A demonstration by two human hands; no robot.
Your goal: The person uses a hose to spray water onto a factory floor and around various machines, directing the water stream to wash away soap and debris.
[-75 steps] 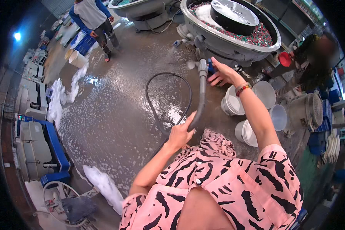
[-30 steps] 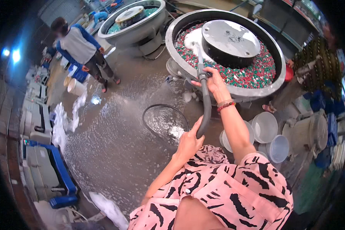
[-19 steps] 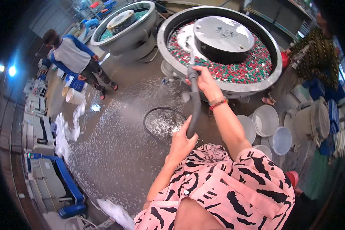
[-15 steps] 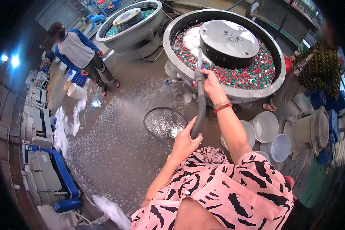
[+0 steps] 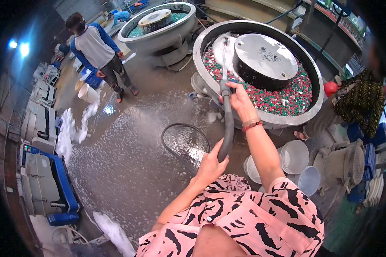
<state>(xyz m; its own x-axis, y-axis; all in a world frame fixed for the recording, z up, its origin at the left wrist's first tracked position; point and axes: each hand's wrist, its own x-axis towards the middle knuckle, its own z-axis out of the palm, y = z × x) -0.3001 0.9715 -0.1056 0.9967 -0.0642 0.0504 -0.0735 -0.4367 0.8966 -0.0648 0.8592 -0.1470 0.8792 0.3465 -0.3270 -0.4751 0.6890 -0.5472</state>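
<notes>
A thick grey hose (image 5: 229, 126) runs up from my left hand to my right hand. My left hand (image 5: 210, 167) is closed around its lower end. Farther forward, my right hand (image 5: 239, 98) grips the hose just behind its nozzle. A white jet of water (image 5: 225, 66) leaves the nozzle over the near rim of a large round grey tub (image 5: 302, 116). Inside the tub lie many small red, green and white pieces (image 5: 283, 103). White foam (image 5: 221, 48) covers some of them beside the raised round centre (image 5: 266, 55), where the jet lands.
A second round tub (image 5: 158, 47) stands behind on the left, with a person (image 5: 92, 47) near it. Another person (image 5: 358, 103) is at right, beside a red round thing (image 5: 330, 88). White buckets (image 5: 295, 156) stand right of my arm. A thin dark hose (image 5: 164, 136) loops on the wet floor.
The tubs and the left person have shifted right and down in the picture. My hands keep hold of the hose, its nozzle still toward the foam. The red round thing shows more fully.
</notes>
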